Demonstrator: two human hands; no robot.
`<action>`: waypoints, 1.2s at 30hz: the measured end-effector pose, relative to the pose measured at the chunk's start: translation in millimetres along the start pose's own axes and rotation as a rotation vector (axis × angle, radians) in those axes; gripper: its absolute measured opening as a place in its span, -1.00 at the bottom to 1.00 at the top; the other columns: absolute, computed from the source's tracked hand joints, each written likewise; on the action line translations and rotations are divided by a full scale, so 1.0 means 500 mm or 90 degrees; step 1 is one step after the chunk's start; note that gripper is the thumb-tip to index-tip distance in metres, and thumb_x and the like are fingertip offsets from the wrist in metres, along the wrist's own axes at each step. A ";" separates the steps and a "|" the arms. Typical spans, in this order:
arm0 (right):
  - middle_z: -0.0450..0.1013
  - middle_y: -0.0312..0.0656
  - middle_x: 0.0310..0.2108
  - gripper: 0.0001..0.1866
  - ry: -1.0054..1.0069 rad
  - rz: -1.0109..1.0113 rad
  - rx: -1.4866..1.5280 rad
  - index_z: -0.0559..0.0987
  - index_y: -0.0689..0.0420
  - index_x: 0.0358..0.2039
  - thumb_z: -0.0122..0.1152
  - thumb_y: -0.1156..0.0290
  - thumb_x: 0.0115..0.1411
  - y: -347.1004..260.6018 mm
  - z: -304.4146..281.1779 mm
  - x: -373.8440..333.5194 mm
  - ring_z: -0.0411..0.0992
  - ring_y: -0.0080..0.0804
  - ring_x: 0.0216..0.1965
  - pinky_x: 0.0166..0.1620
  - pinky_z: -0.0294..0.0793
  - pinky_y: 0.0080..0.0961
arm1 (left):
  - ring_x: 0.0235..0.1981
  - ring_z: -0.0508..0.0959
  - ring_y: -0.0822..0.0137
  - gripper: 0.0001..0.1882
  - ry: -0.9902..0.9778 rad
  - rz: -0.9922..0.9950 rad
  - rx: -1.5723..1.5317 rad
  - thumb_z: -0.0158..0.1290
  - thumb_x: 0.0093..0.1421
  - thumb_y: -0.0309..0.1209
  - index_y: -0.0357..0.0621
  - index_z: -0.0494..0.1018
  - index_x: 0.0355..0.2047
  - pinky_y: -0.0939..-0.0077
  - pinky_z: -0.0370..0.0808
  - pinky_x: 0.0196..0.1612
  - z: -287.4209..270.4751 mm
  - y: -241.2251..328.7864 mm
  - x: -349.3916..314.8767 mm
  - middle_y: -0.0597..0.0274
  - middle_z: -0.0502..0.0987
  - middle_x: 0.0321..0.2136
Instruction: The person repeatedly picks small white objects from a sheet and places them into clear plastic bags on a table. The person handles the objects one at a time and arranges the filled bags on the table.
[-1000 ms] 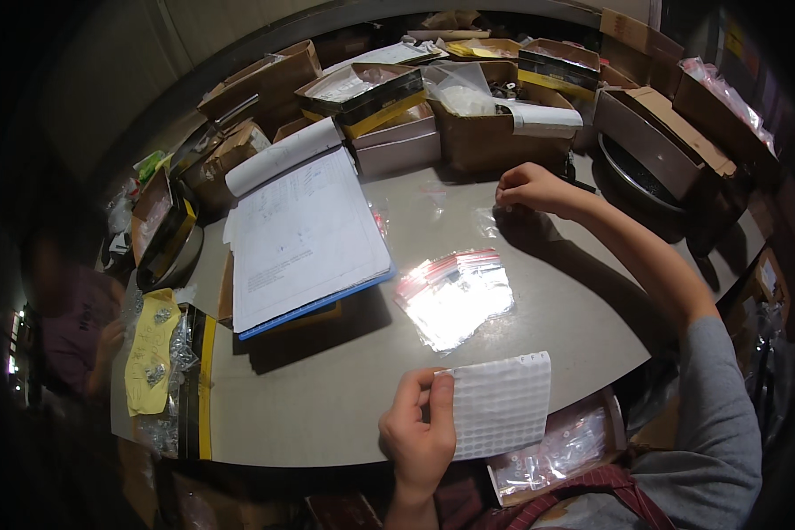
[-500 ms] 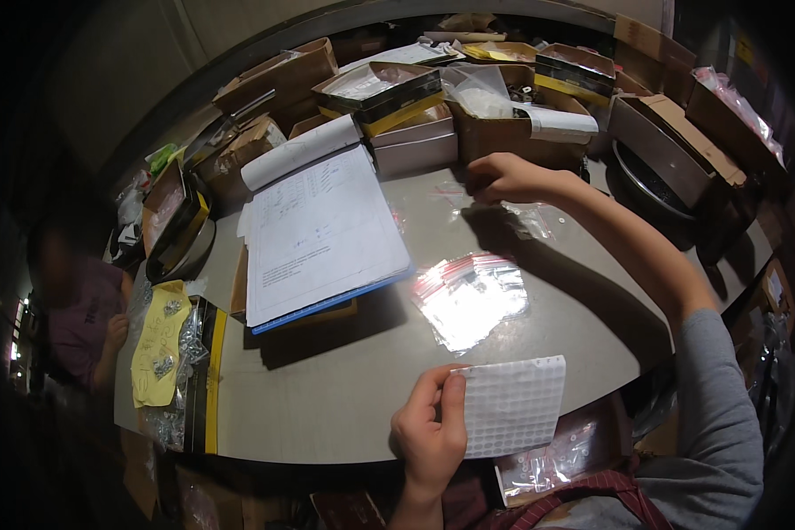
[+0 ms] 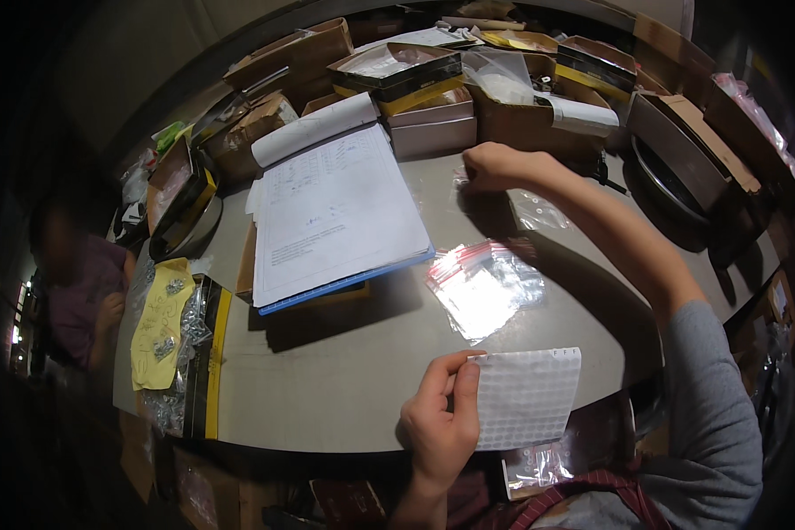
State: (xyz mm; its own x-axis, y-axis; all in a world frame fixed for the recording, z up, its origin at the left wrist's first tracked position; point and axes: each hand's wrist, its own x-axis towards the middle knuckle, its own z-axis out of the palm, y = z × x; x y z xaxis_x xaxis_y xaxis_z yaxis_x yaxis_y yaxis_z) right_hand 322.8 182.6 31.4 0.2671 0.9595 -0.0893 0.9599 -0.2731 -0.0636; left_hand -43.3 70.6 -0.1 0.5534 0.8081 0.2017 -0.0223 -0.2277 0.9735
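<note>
Left hand [image 3: 440,426] pinching a white label sheet [image 3: 528,397] by its left edge, thumb on top and fingers behind, sheet held level just above the near rim of the grey table [image 3: 344,389]. Looks thin, light and floppy, likely to sag or curl away from the pinch, so best held at an edge or corner with a light squeeze, off the tiny stickers gridded across its face. Right hand [image 3: 495,165] reached far out, curled knuckles-up and pressed onto the table at the edge of a small clear bag [image 3: 539,210]; cannot tell whether anything is pinched under it. Between the two hands, a pile of clear zip bags [image 3: 484,287] with red seal strips: slick, limp, nearly weightless, prone to slide off one another, easiest lifted singly by the seal strip. Left of that pile, an open blue binder [image 3: 336,221] with white printed pages, lying flat. Beyond the right hand, a row of brown cardboard boxes [image 3: 521,115], some black with yellow bands, flaps open, with plastic film spilling from one. Far left of the left hand, a yellow paper [image 3: 161,322] on bags of small metal parts. Below the sheet, at the lap, another clear bag [image 3: 539,464] of small parts. At the left edge, another person [image 3: 79,283], blurred.
</note>
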 end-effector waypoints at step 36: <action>0.53 0.14 -0.25 -0.79 0.040 -0.111 0.136 0.41 0.22 -0.07 0.00 0.40 0.36 0.067 -0.004 -0.095 0.51 0.21 -0.16 -0.09 0.49 -0.03 | -0.62 0.18 0.74 -0.91 0.020 0.016 0.001 0.05 0.38 -0.52 -0.31 0.44 -0.27 0.71 0.05 -0.57 0.003 -0.014 -0.002 0.50 0.37 -0.65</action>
State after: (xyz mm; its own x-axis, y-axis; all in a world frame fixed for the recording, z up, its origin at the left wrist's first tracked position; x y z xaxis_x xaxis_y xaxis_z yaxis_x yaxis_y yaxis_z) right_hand 342.4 127.8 35.7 0.1099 0.9939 0.0025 0.9537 -0.1047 -0.2819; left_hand -42.4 70.3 -7.2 0.5264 0.8188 0.2291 -0.0343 -0.2488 0.9680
